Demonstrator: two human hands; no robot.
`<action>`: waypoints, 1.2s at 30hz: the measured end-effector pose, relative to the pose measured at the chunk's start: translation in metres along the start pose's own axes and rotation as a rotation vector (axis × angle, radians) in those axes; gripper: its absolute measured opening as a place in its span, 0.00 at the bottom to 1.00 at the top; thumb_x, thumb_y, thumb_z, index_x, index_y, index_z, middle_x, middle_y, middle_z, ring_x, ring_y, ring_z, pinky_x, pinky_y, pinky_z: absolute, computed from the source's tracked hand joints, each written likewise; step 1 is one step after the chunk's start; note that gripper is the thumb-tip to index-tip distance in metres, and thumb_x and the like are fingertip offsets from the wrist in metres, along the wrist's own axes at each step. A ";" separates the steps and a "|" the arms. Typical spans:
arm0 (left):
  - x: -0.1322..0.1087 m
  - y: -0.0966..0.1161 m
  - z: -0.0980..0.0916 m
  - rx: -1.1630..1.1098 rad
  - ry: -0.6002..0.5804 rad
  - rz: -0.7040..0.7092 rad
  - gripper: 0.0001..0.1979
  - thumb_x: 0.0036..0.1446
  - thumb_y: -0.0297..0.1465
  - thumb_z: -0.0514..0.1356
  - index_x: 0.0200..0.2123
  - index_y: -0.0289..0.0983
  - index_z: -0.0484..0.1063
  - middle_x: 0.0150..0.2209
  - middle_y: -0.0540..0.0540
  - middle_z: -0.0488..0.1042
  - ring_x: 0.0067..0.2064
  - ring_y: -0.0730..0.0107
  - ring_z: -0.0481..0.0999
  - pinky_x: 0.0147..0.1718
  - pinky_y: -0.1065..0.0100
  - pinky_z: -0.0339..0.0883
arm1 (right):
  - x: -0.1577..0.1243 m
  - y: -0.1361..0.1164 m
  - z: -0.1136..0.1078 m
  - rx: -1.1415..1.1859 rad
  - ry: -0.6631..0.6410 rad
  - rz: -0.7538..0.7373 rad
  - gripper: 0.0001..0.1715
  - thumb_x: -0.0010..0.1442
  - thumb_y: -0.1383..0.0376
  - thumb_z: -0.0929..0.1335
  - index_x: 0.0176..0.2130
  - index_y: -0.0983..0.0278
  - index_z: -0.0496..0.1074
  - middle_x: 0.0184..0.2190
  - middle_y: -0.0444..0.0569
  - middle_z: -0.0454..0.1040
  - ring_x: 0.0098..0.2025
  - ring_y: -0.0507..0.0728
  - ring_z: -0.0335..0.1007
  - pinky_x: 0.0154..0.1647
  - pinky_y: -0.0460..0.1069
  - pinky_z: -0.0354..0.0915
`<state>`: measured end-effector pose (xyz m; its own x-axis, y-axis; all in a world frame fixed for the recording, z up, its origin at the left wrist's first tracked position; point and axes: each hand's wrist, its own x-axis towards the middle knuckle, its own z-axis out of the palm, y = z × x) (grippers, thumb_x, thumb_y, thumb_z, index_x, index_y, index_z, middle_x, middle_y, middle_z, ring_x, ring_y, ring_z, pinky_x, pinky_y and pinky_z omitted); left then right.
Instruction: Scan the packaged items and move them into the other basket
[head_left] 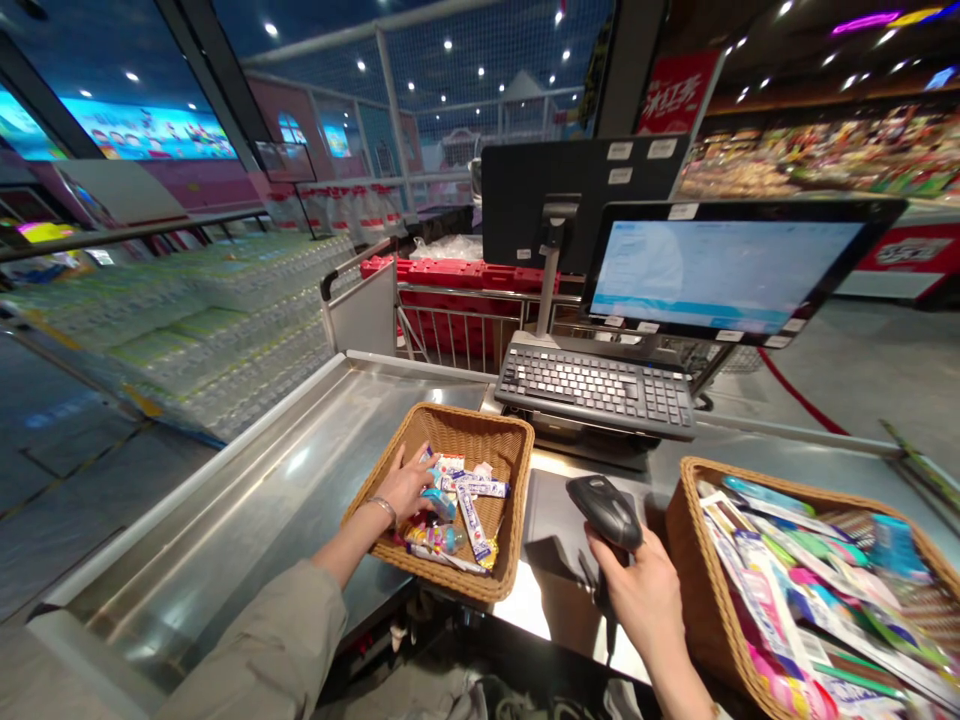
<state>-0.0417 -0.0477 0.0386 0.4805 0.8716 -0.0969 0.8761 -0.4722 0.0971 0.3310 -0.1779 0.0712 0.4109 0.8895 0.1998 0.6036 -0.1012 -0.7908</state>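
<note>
Inside the left wicker basket (517, 430), my left hand (405, 485) reaches over small packaged goods. Its fingers look spread apart, though the undersides are hidden, and they touch or hover close to the packets. Slim white-and-blue packets (472, 520) lie to the right of that hand, with a blue round item (439, 503) by its thumb. Colourful small items (435, 540) rest near the basket's front wall. My right hand (645, 590) is closed round the handle of a black barcode scanner (604, 508), held above the counter between the two baskets.
A second wicker basket (686, 520) at right holds many packaged toothbrushes and similar goods. Behind the scanner stand a black keyboard (600, 385) and a lit monitor (720, 270). The metal counter (262, 480) has a raised rim at left. A shopping cart (465, 320) stands beyond.
</note>
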 end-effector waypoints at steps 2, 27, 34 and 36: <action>0.000 0.007 -0.006 0.004 0.083 -0.013 0.07 0.51 0.38 0.66 0.31 0.42 0.76 0.66 0.47 0.61 0.71 0.48 0.43 0.63 0.34 0.21 | -0.001 0.001 0.000 0.005 0.008 -0.003 0.34 0.52 0.42 0.66 0.42 0.66 0.79 0.47 0.60 0.77 0.51 0.68 0.71 0.54 0.59 0.65; 0.050 0.110 -0.039 -0.115 0.677 -0.043 0.04 0.56 0.34 0.63 0.34 0.44 0.78 0.68 0.51 0.55 0.71 0.42 0.32 0.59 0.23 0.22 | -0.005 0.013 -0.012 -0.063 0.118 -0.144 0.29 0.56 0.45 0.65 0.43 0.64 0.77 0.50 0.59 0.75 0.58 0.68 0.65 0.64 0.67 0.50; 0.064 0.133 -0.042 -0.101 0.665 -0.024 0.06 0.56 0.37 0.63 0.34 0.43 0.77 0.68 0.50 0.54 0.71 0.41 0.30 0.59 0.22 0.24 | -0.006 0.013 -0.018 -0.100 0.128 -0.163 0.24 0.56 0.47 0.65 0.39 0.62 0.78 0.49 0.57 0.76 0.59 0.67 0.64 0.64 0.67 0.47; 0.067 0.140 -0.043 -0.105 0.669 -0.018 0.05 0.56 0.37 0.63 0.34 0.43 0.77 0.68 0.51 0.54 0.71 0.41 0.31 0.59 0.22 0.25 | -0.006 0.013 -0.020 -0.108 0.128 -0.164 0.22 0.56 0.48 0.66 0.38 0.62 0.78 0.51 0.57 0.75 0.60 0.67 0.63 0.64 0.68 0.46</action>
<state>0.1116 -0.0495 0.0880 0.3092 0.7887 0.5314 0.8589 -0.4714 0.2000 0.3498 -0.1931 0.0713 0.3800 0.8350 0.3979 0.7363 -0.0127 -0.6765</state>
